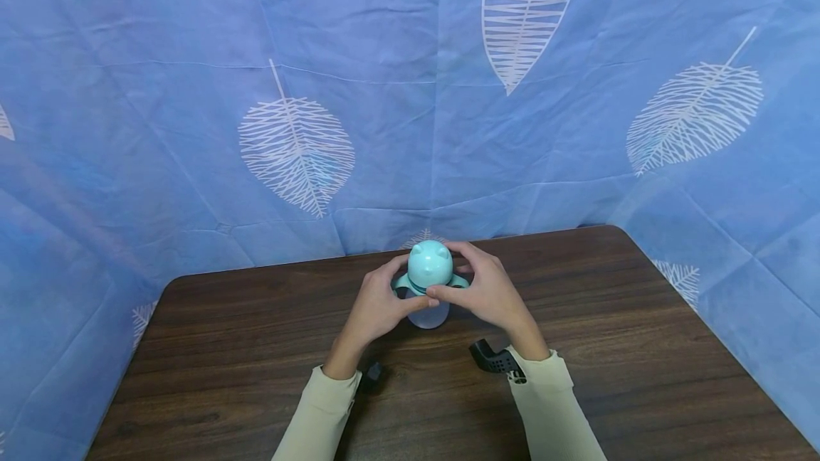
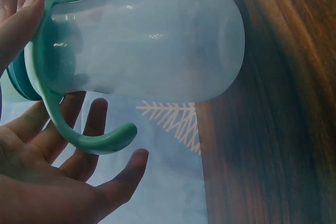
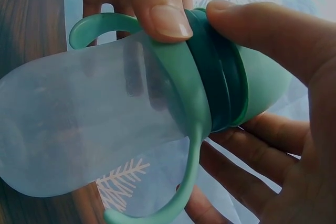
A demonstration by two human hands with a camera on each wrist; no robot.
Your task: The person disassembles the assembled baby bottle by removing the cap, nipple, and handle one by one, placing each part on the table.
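A translucent baby bottle (image 1: 428,316) with a mint lid (image 1: 430,264) bearing two small ears is held between both hands near the table's far edge. My left hand (image 1: 378,302) grips it at the mint handle ring (image 3: 181,72); in the right wrist view its thumb presses on that ring, while some fingers spread behind a curved handle (image 2: 105,142). My right hand (image 1: 487,287) holds the lid, thumb on the rim and fingers underneath. Between ring and lid, a dark green collar (image 3: 218,77) shows. The bottle's body looks empty.
A dark wood table (image 1: 243,347) lies beneath the hands. Behind it and on both sides hangs a blue cloth (image 1: 397,141) with white leaf prints. Black straps, one of them a perforated band (image 1: 493,359), are at the wrists.
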